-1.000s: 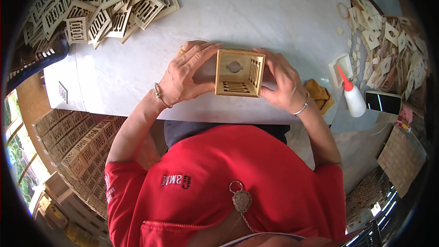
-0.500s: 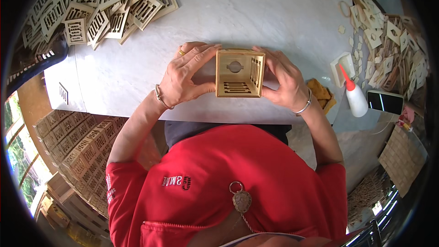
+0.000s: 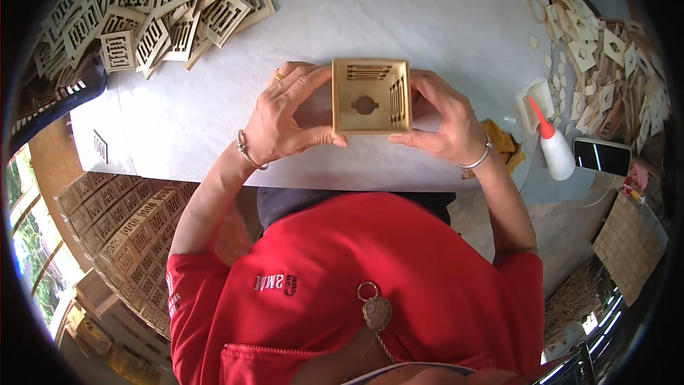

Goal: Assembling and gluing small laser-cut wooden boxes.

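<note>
A square, open-topped wooden box (image 3: 347, 110) with slotted cut-out walls is held between my two hands over the pale marble-look tabletop. Its mouth faces up at me, showing a round hole with side notches in its base. My left hand (image 3: 285, 110) grips the left side, thumb at the near corner and fingers toward the far corner. On the opposite side my right hand (image 3: 449, 117) clasps it the same way, thumb along the near edge. The fingertips behind the box are partly hidden.
Slotted wooden panels (image 3: 153, 7) lie heaped at the far left. On the right are a white glue bottle (image 3: 558, 157) with a red nozzle, a small white tray (image 3: 531, 96), a phone (image 3: 602, 157), an orange-brown cloth (image 3: 502, 146) and piled wooden offcuts (image 3: 613, 85). Finished-looking boxes (image 3: 135, 224) are stacked lower left.
The wooden box has tipped in my hands: its far slotted wall now shows inside, where the near one showed before. Both hands still hold it.
</note>
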Tool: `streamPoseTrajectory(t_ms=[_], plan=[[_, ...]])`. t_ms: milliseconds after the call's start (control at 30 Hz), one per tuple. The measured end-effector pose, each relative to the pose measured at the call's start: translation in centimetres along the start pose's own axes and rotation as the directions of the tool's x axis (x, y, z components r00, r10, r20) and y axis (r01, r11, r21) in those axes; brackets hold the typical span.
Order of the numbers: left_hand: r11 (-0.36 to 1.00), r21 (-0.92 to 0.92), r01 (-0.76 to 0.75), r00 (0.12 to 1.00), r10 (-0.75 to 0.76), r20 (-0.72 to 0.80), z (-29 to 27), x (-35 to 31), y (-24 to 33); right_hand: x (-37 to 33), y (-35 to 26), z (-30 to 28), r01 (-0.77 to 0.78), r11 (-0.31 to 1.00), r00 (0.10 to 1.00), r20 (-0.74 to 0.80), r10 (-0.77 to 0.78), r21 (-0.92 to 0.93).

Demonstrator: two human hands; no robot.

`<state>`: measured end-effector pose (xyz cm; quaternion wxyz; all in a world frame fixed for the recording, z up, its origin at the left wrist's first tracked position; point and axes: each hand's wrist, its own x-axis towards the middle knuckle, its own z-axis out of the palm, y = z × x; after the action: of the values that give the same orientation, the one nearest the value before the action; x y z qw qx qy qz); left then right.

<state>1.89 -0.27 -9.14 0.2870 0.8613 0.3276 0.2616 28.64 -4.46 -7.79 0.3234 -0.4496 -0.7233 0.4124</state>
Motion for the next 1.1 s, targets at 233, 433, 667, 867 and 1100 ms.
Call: streamPoseTrajectory(t_ms=[233, 433, 667, 867, 1100], plan=[[0.75, -0.451, 0.483, 0.874, -0.38, 0.304, -1.5, 0.1, 2.6, 0.3, -1.6, -1.7, -0.402, 0.792, 0.914, 0.254, 0.317, 0.459], [0.651, -0.55, 0.522, 0.852, -0.429, 0.3, -1.6, -0.8, 4.3, -0.3, -2.7, -1.6, -0.448, 0.722, 0.894, 0.284, 0.347, 0.528], [0.551, -0.668, 0.501, 0.847, -0.471, 0.246, -3.4, -3.0, 5.8, -0.6, -4.4, -0.3, -0.437, 0.686, 0.899, 0.31, 0.311, 0.581], [0.864, -0.439, 0.246, 0.922, -0.348, -0.169, -6.9, -5.4, 8.9, -0.8, -7.2, 1.6, -0.328, 0.876, 0.934, 0.26, 0.245, 0.353], [0.986, -0.01, 0.165, 0.909, -0.156, -0.386, -7.1, -11.6, 11.0, 1.8, -10.7, 5.8, -0.056, 0.991, 0.921, 0.389, 0.005, 0.121]])
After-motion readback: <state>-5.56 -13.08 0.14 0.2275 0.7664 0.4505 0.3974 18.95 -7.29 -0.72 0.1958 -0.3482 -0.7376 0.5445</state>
